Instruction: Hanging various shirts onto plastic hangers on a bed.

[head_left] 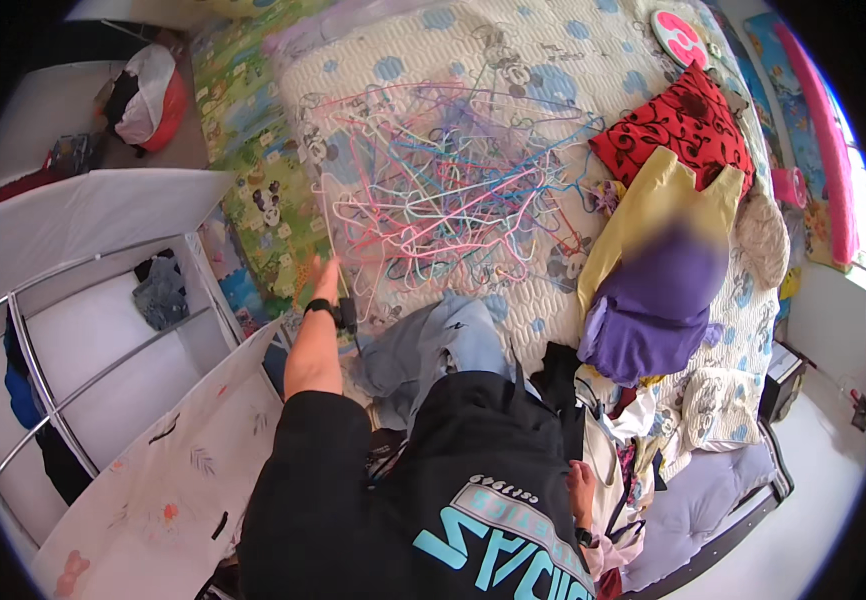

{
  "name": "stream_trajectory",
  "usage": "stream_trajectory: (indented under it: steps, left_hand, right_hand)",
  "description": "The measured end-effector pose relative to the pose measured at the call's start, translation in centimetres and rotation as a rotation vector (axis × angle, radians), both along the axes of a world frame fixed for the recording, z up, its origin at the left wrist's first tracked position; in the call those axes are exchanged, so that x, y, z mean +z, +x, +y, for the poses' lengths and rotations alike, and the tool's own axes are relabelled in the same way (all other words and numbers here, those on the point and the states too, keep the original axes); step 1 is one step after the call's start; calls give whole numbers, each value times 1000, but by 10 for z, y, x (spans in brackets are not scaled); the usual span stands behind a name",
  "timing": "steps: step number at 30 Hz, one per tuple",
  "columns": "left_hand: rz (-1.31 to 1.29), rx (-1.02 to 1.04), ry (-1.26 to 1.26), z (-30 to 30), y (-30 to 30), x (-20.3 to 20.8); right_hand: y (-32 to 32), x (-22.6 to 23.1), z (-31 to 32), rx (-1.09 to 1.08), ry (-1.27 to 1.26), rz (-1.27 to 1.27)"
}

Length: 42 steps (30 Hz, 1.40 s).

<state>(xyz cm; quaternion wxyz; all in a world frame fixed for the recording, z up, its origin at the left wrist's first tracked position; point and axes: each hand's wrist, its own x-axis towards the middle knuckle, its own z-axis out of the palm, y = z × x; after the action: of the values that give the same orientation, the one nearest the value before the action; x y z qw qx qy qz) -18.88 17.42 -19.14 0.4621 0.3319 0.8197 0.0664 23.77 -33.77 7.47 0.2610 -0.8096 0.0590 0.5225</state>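
Note:
My left hand (326, 279) reaches past the near left edge of a large tangle of coloured clothes hangers (443, 190) on the bed. Its fingers look stretched out, and no held thing shows in them. A dark band (321, 307) circles that wrist. Just right of the forearm lies a pale blue denim garment (423, 345). My right hand (581, 488) is low beside my body, next to a heap of mixed clothes (628, 450). Its fingers are too small and partly hidden to read.
Purple and yellow clothing (653, 300), partly blurred, lies right of the hangers; whether someone wears it I cannot tell. Beyond is a red patterned cushion (678, 130). At left, an open fabric wardrobe (113, 370) with metal rails holds a few clothes. A patterned mat (263, 200) borders the bed.

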Motion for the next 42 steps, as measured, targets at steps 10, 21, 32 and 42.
stream_trajectory:
  steps: [10, 21, 32, 42]
  left_hand:
    - [56, 79, 263, 2, 20, -30]
    - [71, 204, 540, -48, 39, 24]
    - [-542, 530, 289, -95, 34, 39]
    - [-571, -332, -306, -59, 89, 94]
  right_hand:
    - [-1, -7, 33, 99, 63, 34]
    - [-15, -46, 18, 76, 147, -31]
    - [-3, -104, -15, 136, 242, -111]
    - [5, -116, 1, -24, 240, -67]
